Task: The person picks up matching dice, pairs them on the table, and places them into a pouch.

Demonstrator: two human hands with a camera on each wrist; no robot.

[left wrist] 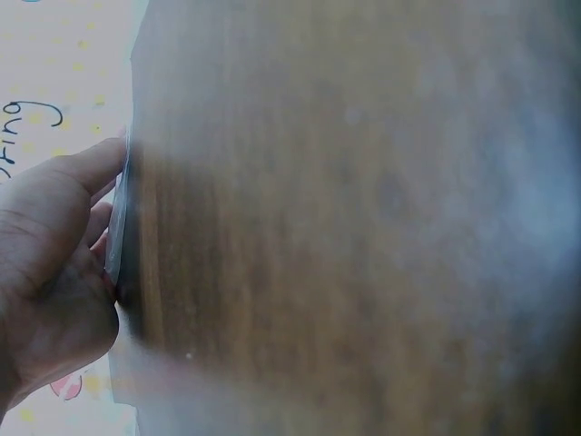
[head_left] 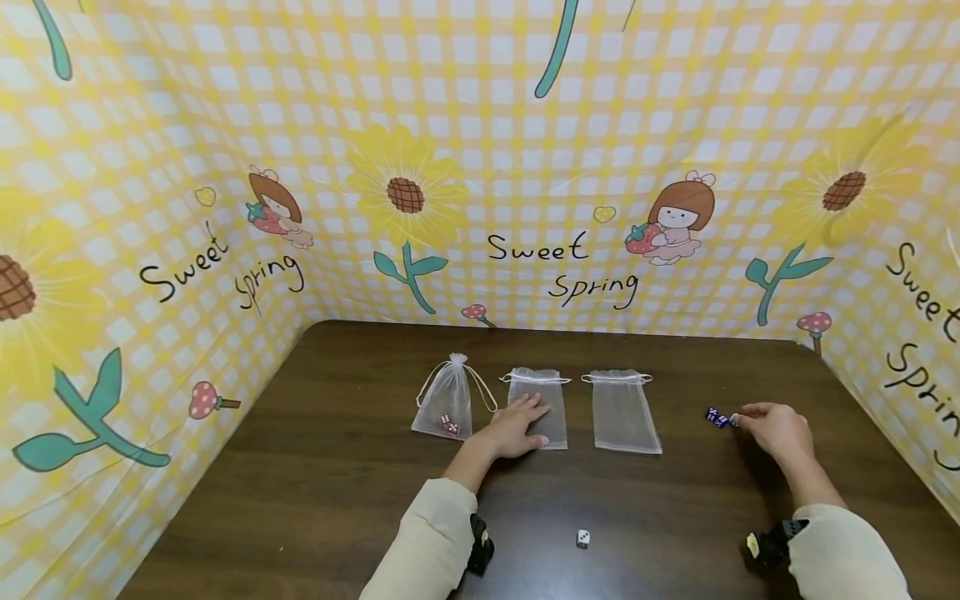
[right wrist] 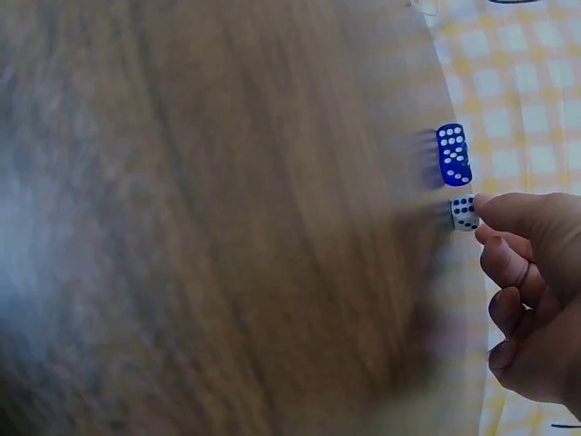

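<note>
I see the right hand (head_left: pixel 776 429) pinching a white die (right wrist: pixel 464 214) just beside two blue dice (right wrist: pixel 454 154), right side of desk (head_left: pixel 337 500). Left hand (head_left: pixel 517 427) rests, fingers extended, on the middle mesh bag (head_left: pixel 554 423).

Dark-pipped white die (right wrist: pixel 464 213); white-pipped blue dice (right wrist: pixel 454 155); yellow-checked backdrop (head_left: pixel 525 167).

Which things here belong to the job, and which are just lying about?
Likely the job:
middle bag, under the left hand
white die, pinched by the right hand
blue dice beside it
rightmost bag
cinched bag of reddish dice

Perhaps incidental:
lone die in front
patterned cloth
</note>
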